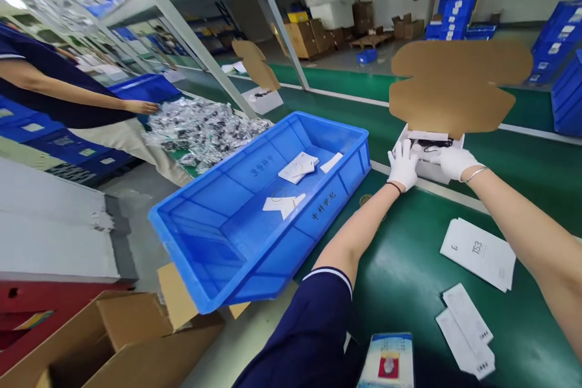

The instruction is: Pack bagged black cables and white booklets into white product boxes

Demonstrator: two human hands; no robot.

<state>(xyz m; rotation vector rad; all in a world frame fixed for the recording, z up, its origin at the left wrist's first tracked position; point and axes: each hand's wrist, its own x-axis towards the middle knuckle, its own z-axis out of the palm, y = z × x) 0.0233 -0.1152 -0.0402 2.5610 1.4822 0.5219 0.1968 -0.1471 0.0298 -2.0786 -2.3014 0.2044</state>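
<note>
A white box [434, 171] with its brown cardboard lid [448, 100] folded back stands on the green work surface. My left hand [404, 165], in a white glove, lies at the box's left side with its fingers spread. From the right, my gloved right hand [457, 163] reaches over the box opening; its fingertips are blurred against the white parts. A dark item, perhaps a cable [434, 143], and a white piece [427, 135] show inside the box. Nearer to me lie white booklets marked TS3 [478, 253] and several white printed cards [466, 330].
Left of my arm stands a large blue bin [291, 239] with a few white booklets [297, 168] inside. Beyond it, a person's hand [140, 107] touches a heap of clear-bagged parts [204, 130]. Another open box [264, 100] sits farther back. An open carton [131, 339] stands lower left.
</note>
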